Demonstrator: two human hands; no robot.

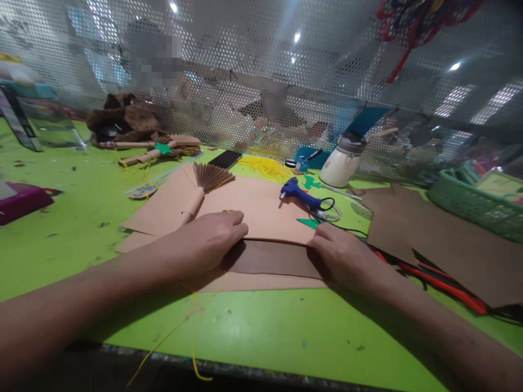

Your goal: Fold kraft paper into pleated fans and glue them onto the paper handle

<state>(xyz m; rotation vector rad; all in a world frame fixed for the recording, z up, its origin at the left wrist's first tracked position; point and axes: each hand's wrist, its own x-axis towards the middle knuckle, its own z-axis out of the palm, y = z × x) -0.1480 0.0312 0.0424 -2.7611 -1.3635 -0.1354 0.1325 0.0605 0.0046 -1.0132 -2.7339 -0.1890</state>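
Observation:
My left hand (216, 237) has its fingers closed on the near edge of a light brown paper sheet (269, 209). Farther right along the same edge, my right hand (347, 256) pinches it. Between the hands the edge is lifted or folded slightly, with a shaded paper strip (278, 258) below it. Beyond my left wrist lies a paper roll (192, 207) topped by a pleated paper fan (212, 177). A blue glue gun (300, 193) rests past the right hand, near a green pointed paper piece (308, 223). Loose yellow string (194, 343) hangs over the table's front edge.
At the right are brown paper (445, 239), a red-and-black tool (445, 283) and a green basket (469, 201). A white bottle (341, 163), yellow strands (265, 167) and a phone (225, 159) stand or lie behind. Star-decorated paper rolls (163, 148) lie back left; a purple object (26, 201) sits left.

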